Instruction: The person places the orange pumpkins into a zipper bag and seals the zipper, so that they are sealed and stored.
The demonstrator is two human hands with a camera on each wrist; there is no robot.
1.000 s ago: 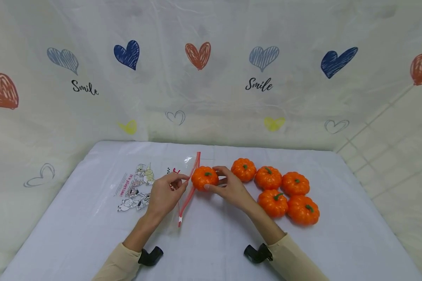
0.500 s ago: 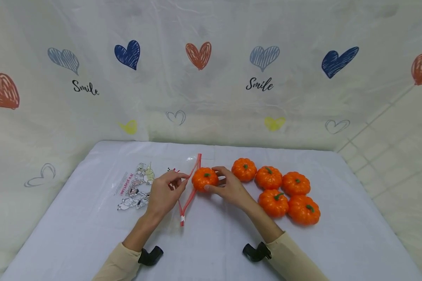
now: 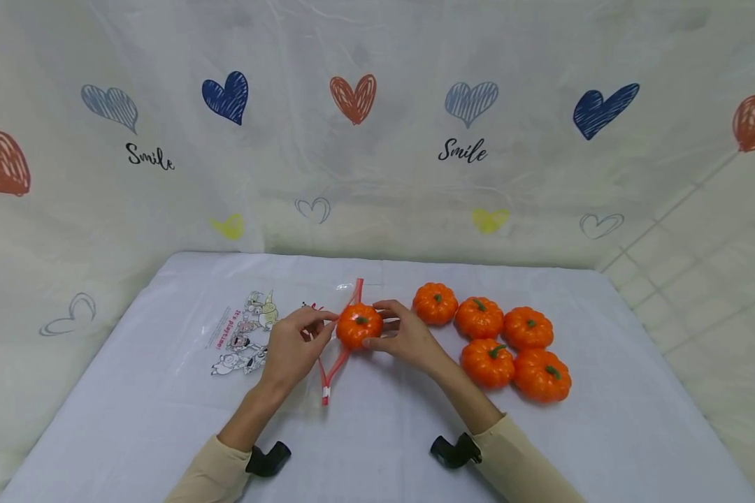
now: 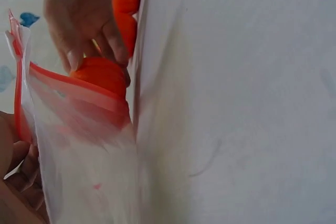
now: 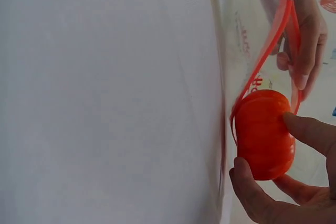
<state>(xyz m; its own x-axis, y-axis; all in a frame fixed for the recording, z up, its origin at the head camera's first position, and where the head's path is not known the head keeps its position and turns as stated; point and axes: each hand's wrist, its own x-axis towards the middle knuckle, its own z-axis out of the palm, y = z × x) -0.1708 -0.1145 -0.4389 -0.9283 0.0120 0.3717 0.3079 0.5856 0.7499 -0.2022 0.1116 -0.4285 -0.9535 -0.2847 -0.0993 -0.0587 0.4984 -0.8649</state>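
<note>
A small orange pumpkin with a green stem is gripped by my right hand, thumb and fingers round its right side. It sits in the open mouth of a clear zip bag edged with a red zipper strip. In the right wrist view the pumpkin is partly between the two red edges. My left hand pinches the bag's left edge between thumb and fingers and holds the mouth apart. Printed cartoon figures show on the bag, which lies to the left.
Several more orange pumpkins stand grouped on the white table, right of my right hand. A cloth printed with hearts hangs behind the table. Black wrist mounts sit at both sleeves.
My right hand has moved the pumpkin slightly left and toward me, into the bag's mouth. The left hand has stayed nearly still, pinching the edge.
</note>
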